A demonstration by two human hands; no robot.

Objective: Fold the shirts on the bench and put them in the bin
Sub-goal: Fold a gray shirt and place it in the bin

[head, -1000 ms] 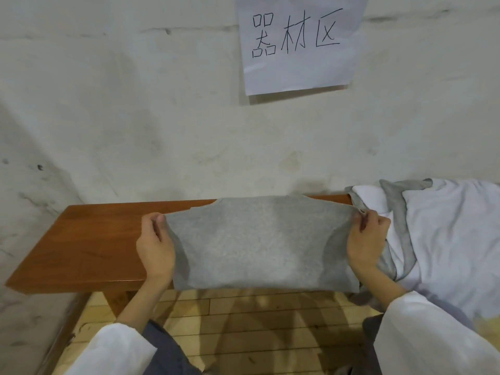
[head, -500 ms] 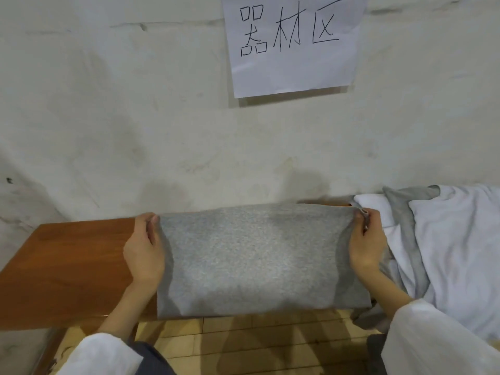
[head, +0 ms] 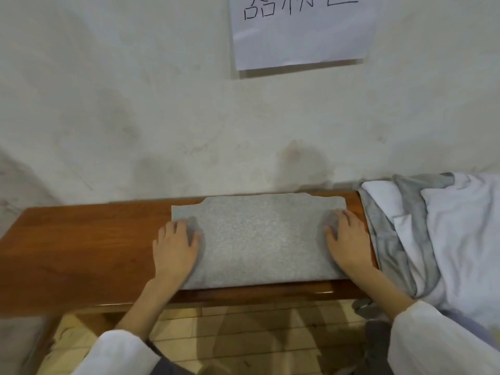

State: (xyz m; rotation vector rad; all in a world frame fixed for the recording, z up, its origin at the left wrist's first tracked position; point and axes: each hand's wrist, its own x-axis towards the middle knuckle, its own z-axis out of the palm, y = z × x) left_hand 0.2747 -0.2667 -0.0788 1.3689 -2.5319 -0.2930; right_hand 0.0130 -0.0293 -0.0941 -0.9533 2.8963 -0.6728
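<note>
On the bench, folded grey shirt under flat left hand and right hand, fingers spread.

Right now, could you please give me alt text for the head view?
The left hand and right hand press flat on a folded grey shirt on a wooden bench. A heap of white and grey shirts lies to its right; a paper sign hangs on the wall above.

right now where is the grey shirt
In the head view the grey shirt lies flat on the wooden bench, the left hand and right hand resting on its ends, just left of the clothes pile.
</note>
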